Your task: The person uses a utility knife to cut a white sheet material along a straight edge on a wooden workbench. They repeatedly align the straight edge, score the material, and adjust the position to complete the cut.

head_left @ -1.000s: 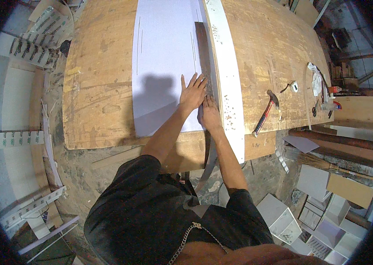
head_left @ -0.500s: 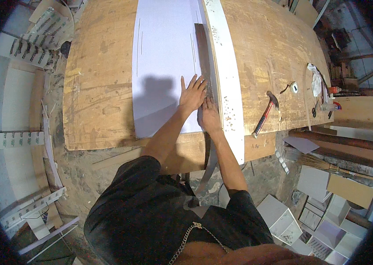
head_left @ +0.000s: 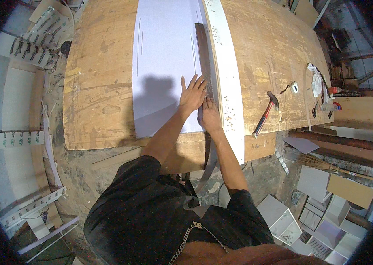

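Cluttered workshop floor shows on both sides of a large wooden bench, whose scuffed top is streaked with stains and paler worn patches. Down the middle of the bench lies a long lavender panel marked with thin dark lines, and to its right runs a long white board speckled with brown spots. Between the two, along the panel's right side, is a dark flexible strip; its far end lies flat, while its near end droops over the bench's front edge in a curve. Left hand is palm down across the panel's right part, its grip spread, with the fingertips at the strip. Right hand sits just beside it and nearer the body, fingers straight and close together on the strip; its thumb is hidden, so I cannot tell whether that grip pinches anything. A dark shadow falls on the panel left of the hands. Farther right on the bench are a red-and-black-handled hammer, a small tape measure, scissors and a crumpled white cloth or bag. Beyond the bench's right front corner, a straw broom lies near pale open boxes.
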`<state>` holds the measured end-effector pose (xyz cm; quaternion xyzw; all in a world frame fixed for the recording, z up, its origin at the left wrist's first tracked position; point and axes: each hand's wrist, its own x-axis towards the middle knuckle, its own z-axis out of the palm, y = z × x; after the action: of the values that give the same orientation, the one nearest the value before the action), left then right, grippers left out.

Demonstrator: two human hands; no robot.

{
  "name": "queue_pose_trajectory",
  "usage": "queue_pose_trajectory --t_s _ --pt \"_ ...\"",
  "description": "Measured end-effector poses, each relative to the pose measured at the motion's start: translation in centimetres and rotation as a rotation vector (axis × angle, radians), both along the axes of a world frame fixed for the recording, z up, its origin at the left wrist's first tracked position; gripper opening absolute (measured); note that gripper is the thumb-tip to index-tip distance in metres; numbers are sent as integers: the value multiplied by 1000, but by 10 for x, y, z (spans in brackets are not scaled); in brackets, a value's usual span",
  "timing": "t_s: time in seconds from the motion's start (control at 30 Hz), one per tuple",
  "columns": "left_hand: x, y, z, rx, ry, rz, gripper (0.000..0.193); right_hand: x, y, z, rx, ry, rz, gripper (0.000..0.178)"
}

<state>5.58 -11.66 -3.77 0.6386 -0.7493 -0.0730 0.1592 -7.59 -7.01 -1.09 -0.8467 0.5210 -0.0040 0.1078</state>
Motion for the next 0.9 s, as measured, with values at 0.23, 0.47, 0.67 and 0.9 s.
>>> queue_pose_trajectory --t_s 0.23,0.47,0.67,0.9 --pt "1 0 -3 -21 -35 5 49 3 -3 5 4 -13 -1 64" --pt "0 0 1 -8 -23 -1 49 3 -7 8 23 0 -3 62" --pt "2 2 5 15 -56 -3 50 4 -7 8 35 3 -4 63" --pt "1 1 5 16 -54 -7 49 2 -8 5 17 -9 10 55"
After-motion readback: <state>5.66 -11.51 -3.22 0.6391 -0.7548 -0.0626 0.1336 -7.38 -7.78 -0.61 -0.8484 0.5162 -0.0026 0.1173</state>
